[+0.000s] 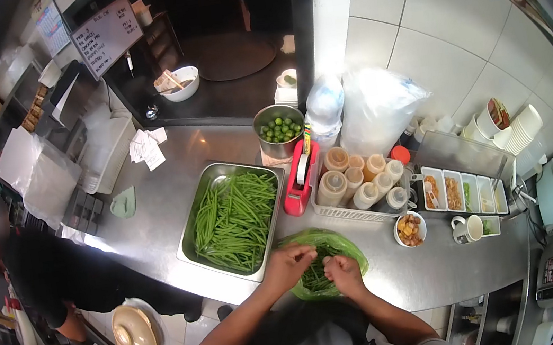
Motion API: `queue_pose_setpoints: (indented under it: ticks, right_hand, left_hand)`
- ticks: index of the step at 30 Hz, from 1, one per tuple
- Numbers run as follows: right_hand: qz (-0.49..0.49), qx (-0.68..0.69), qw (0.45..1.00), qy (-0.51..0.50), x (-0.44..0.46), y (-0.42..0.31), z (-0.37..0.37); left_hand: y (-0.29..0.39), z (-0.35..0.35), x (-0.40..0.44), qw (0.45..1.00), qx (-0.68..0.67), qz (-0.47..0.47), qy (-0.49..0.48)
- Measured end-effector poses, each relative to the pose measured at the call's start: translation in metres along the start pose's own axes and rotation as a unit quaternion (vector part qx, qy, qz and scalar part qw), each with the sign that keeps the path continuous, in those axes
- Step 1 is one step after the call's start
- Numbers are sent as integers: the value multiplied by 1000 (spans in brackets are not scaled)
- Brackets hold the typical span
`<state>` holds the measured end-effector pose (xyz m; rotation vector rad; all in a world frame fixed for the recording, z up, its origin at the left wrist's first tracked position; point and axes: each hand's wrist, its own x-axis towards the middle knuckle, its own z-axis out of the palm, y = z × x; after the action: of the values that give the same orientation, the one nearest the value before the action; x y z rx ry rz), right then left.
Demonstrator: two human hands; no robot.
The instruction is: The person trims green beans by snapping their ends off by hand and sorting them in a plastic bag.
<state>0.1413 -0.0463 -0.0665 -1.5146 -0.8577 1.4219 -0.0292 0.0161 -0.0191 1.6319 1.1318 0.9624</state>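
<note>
Over a green plastic bag of green bean pieces, both of my hands are close together with bent fingers. My left hand is pinched closed above the bag's left side; what it holds is too small to make out. On the right side of the bag, my right hand is also closed, and its contents are hidden. A deep steel tray filled with long green beans lies left of the bag on the steel counter.
A red tape dispenser, a pot of limes and a basket of sauce bottles stand behind the bag. A bowl of chopped food is to the right. Another person at left holds a lidded dish.
</note>
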Motion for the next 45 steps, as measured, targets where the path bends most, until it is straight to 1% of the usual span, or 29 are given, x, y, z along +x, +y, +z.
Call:
queue_pose_setpoints:
  ticks: [1, 2, 3, 5, 6, 8, 9, 11, 12, 14, 17, 22, 24, 25, 26, 27, 28, 29, 31, 33, 35, 36, 37, 39, 40, 41, 42, 43, 45]
  right_hand:
    - [-64, -182, 981, 10, -3, -5, 0]
    - [-91, -181, 979, 20, -4, -3, -1]
    - [-92, -180, 979, 20, -5, -2, -1]
    - [-159, -72, 984, 28, -8, -4, -1]
    - [-159, -71, 984, 26, -9, -8, -4]
    - [-282, -282, 917, 22, -12, -24, -12]
    - [-282, -282, 917, 19, -13, -29, -14]
    - [-342, -348, 873, 11, -12, -36, -15]
    - [-343, -348, 873, 5, -12, -40, -16]
    - [-378, -403, 833, -4, -12, -46, -16]
    - [-406, -400, 822, -3, -10, -48, -14]
    - [-393, -431, 810, -60, -11, -47, -16]
    - [-389, -386, 836, 3, -9, -40, -10]
    - [-389, -387, 836, 1, -7, -32, -7]
    - [-302, -269, 914, 35, -4, -20, -3]
    - [-205, -143, 966, 69, 0, -10, -3]
    - [-145, 1, 988, 52, 7, -8, -3]
    - [-141, 1, 988, 55, 8, -17, -3]
    - [-62, 115, 990, 49, 6, -35, -3]
    - [-69, 89, 993, 39, 4, -29, -8]
    - [-140, 0, 990, 10, 5, -17, -12]
    - [-139, 0, 990, 13, 3, -18, -13]
    - [-165, -129, 978, 12, -1, -22, -14]
    - [-207, -380, 902, 6, -8, -27, -14]
    - [-222, -404, 887, -5, -5, -20, -15]
    - [-221, -404, 888, -4, -3, -14, -15]
    - [-266, -422, 867, -3, -1, -9, -13]
    - [-311, -438, 844, -3, 1, -5, -11]
    - [-305, -438, 845, -14, 2, 0, -8]
  left_hand:
    - [-6, 1, 0, 995, 48, 7, -85]
    - [-11, 2, 0, 978, 162, 42, -121]
    - [-14, 4, -2, 978, 163, 43, -120]
    - [-12, 5, -4, 944, 250, 39, -214]
    - [-20, 6, -6, 942, 249, 51, -218]
    - [-17, 4, -6, 938, 258, 55, -224]
    - [-15, 3, -5, 934, 266, 61, -230]
    - [-12, 1, -4, 932, 271, 66, -233]
    - [-10, 0, -4, 929, 275, 74, -237]
    - [-9, -3, -6, 931, 267, 78, -234]
    - [-6, -7, -7, 932, 260, 83, -239]
    - [-4, -9, -10, 934, 244, 84, -245]
    - [-6, -6, -12, 945, 221, 86, -227]
    - [-6, -5, -12, 945, 219, 84, -227]
    - [-5, -5, -11, 955, 182, 78, -220]
    - [-5, -4, -9, 964, 144, 71, -213]
    - [-3, -4, -9, 964, 141, 70, -214]
    - [-1, -5, -9, 971, 115, 38, -204]
    - [-3, -9, -7, 975, 85, 3, -203]
    - [-11, -26, 0, 996, 42, -36, -76]
    - [-14, -54, 14, 990, 120, -67, 7]
    - [-22, -71, 24, 986, 156, -41, 43]
    - [-34, -89, 35, 978, 191, -15, 80]
    - [-48, -122, 55, 959, 266, -51, 78]
    - [-52, -131, 59, 960, 266, -52, 76]
    - [-54, -138, 62, 947, 311, -37, 70]
    - [-56, -141, 65, 932, 355, -21, 64]
    - [-54, -138, 64, 932, 356, -19, 63]
    - [-51, -124, 56, 943, 327, 23, 58]
